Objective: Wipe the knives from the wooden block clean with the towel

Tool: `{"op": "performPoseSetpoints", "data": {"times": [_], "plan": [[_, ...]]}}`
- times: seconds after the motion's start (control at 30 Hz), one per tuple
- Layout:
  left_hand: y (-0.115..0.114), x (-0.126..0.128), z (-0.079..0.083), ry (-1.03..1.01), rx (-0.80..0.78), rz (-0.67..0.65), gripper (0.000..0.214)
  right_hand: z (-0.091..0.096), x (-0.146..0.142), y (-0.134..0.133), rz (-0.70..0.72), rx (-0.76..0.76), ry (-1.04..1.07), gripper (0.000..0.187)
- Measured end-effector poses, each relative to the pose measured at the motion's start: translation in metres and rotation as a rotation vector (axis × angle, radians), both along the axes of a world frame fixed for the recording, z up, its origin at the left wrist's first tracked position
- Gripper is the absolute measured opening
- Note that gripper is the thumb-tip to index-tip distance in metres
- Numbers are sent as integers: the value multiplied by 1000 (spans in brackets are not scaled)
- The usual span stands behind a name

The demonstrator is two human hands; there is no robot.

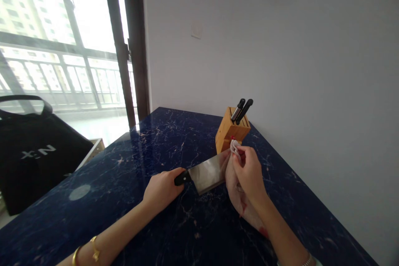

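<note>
Cleaver (207,173) over the table (124,183), your left hand (163,190) closed round its handle (183,178), your right hand (250,170) pinching the cloth (231,181) at its far end — if the cloth bunches, that hand could meet the edge.

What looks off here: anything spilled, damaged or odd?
Only a pale oval patch left of the left hand, standing out against the dark blue tabletop. Mark or reflection, I cannot tell. No clear spill or damage visible.
</note>
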State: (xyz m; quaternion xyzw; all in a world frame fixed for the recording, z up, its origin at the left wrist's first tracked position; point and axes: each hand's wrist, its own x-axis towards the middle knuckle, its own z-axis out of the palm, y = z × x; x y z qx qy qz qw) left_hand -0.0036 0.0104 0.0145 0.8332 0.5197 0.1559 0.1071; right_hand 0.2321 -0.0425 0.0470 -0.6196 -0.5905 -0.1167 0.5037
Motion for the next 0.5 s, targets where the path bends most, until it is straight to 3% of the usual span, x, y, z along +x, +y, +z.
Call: {"op": "performPoseSetpoints", "data": {"times": [0.13, 0.33, 0.5], "plan": [[0, 1, -1, -22, -14, 9, 28, -2, 5, 0, -37, -1, 12, 12], [1, -1, -2, -54, -19, 31, 24, -19, -48, -3, 247, -198, -185, 18], [3, -1, -1, -116, -56, 34, 23, -11, -44, -5, 189, -197, -131, 18]]}}
